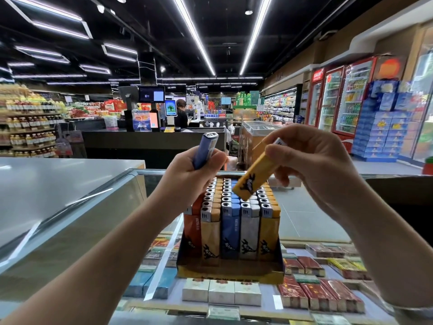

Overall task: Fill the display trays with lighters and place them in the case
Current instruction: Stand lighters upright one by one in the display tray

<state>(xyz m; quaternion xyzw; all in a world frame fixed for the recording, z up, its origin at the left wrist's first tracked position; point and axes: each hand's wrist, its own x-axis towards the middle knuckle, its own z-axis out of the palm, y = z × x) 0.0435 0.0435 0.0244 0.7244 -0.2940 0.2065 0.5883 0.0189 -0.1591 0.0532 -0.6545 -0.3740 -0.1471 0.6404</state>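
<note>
A dark cardboard display tray (230,272) stands on the glass case (131,184), packed with rows of upright lighters (232,219) in orange, yellow, blue and grey. Above its left side my left hand (187,177) grips a blue lighter (205,150), held upright with its metal top up. My right hand (311,158) pinches a yellow lighter (254,179) by its top end. That lighter tilts down to the left, its base just over the middle rows of the tray.
Cigarette packs (311,294) lie under the glass below and around the tray. A grey counter top (51,181) lies to the left. Beyond are a checkout desk (150,141) with a person behind it, shelves, and drink fridges (339,97) at the right.
</note>
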